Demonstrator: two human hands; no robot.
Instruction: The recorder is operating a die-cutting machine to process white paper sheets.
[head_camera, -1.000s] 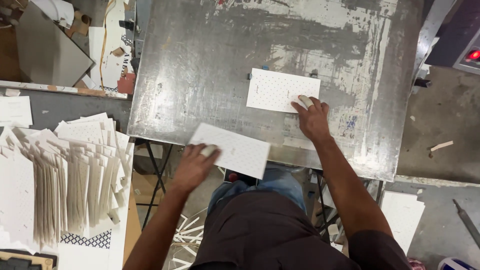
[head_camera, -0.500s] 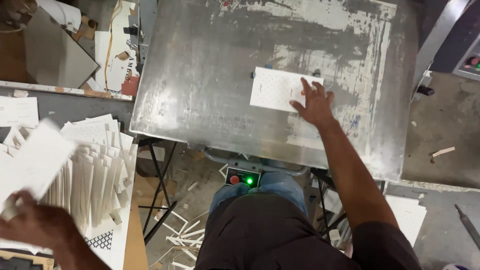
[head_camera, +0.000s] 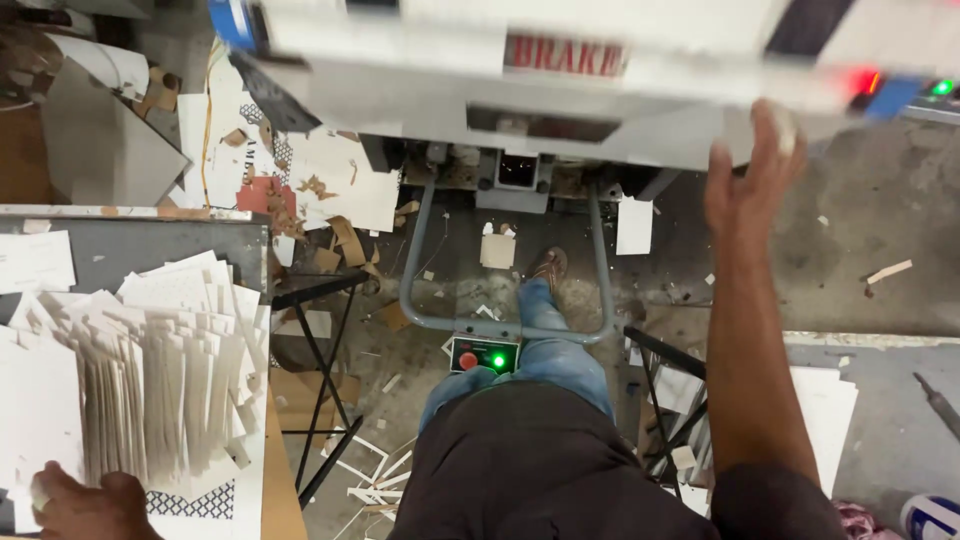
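My left hand (head_camera: 85, 505) is at the bottom left, fingers curled on a white card (head_camera: 40, 420) that lies against a stack of white die-cut cards (head_camera: 160, 390) on the grey side table (head_camera: 150, 245). My right hand (head_camera: 750, 170) is raised with its fingers spread. Its fingertips are at the lower edge of the grey press machine (head_camera: 600, 110), which fills the top of the view. Nothing shows in that hand. The machine's plate is blurred.
Below the machine, a grey tubular foot bar (head_camera: 505, 325) frames my sandalled foot (head_camera: 548, 268). A small box with a red button and a green light (head_camera: 483, 355) sits at my knee. Card scraps (head_camera: 330, 190) litter the floor. White sheets (head_camera: 825, 400) lie at the right.
The metal plate with its white card has swung up out of view, baring the floor below. My right hand rose with it. My left hand brought its card down to the stack.
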